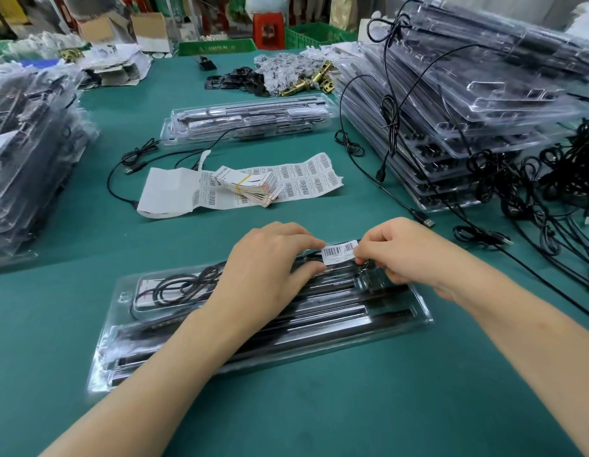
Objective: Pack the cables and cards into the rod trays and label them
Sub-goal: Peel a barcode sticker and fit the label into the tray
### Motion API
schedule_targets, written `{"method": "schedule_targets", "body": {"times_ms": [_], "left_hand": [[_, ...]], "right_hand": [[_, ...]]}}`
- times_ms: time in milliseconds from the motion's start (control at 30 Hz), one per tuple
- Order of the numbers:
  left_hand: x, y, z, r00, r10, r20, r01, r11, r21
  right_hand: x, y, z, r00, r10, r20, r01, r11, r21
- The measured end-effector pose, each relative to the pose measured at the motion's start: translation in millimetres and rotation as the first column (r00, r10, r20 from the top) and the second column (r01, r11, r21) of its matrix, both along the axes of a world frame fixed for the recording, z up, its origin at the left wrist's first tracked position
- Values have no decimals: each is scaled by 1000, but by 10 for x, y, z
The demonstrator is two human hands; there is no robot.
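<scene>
A clear plastic rod tray [379,319] lies in front of me on the green table, with black rods, a coiled black cable [182,285] and a white card under the cable. My left hand [270,258] and my right hand [393,252] pinch the two ends of a white barcode label [339,251] over the tray's far edge. A sheet of barcode labels [303,181] lies beyond, with a rubber-banded bundle of cards [250,186] on it.
Another tray [247,122] with a trailing cable lies farther back. A tall stack of trays [468,103] and a tangle of black cables [534,192] sit on the right. Bagged trays [26,143] pile up on the left. Brass hardware [314,81], bags and crates are at the back.
</scene>
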State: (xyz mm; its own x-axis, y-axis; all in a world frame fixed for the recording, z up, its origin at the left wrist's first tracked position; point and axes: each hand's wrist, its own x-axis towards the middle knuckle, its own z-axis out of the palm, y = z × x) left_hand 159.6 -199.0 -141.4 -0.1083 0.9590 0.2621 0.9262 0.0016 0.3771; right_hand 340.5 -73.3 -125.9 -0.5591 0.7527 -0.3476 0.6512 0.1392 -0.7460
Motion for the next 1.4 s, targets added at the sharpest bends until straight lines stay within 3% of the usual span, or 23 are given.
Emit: {"method": "schedule_targets", "body": {"times_ms": [300,567,800,967,1067,1133,1200,1267,1333,1400], "left_hand": [[6,-12,10,1000,3,10,-3,1000,-30],[93,-11,35,956,-165,-243,166,986,-16],[128,-31,65,939,-160,-304,155,987,-40],[154,-62,128,912,-163,-377,116,983,-143],[139,-85,181,902,-173,-396,95,973,-209],[134,-96,201,902,-171,-396,85,970,-226],[161,-100,183,909,-186,-373,104,967,-231],[192,-121,146,921,-243,-305,153,945,-291],[185,-154,100,929,-267,-255,165,918,-360],[119,-198,62,942,-261,-212,161,903,-397]], "right_hand": [[-43,30,-2,998,23,65,-29,995,91],[-91,7,21,972,23,234,-103,937,334],[-99,-45,2,953,-34,300,-100,901,422],[-120,-180,-82,904,-143,402,-164,753,637],[-37,-211,-71,906,-221,361,-104,711,696],[26,-313,-93,962,-164,217,-88,566,820],[31,-503,-154,990,5,141,-128,453,882],[37,-669,-259,970,128,206,-242,498,833],[83,-734,-326,945,130,301,-313,622,717],[146,-709,-348,919,123,373,-355,668,654]]}}
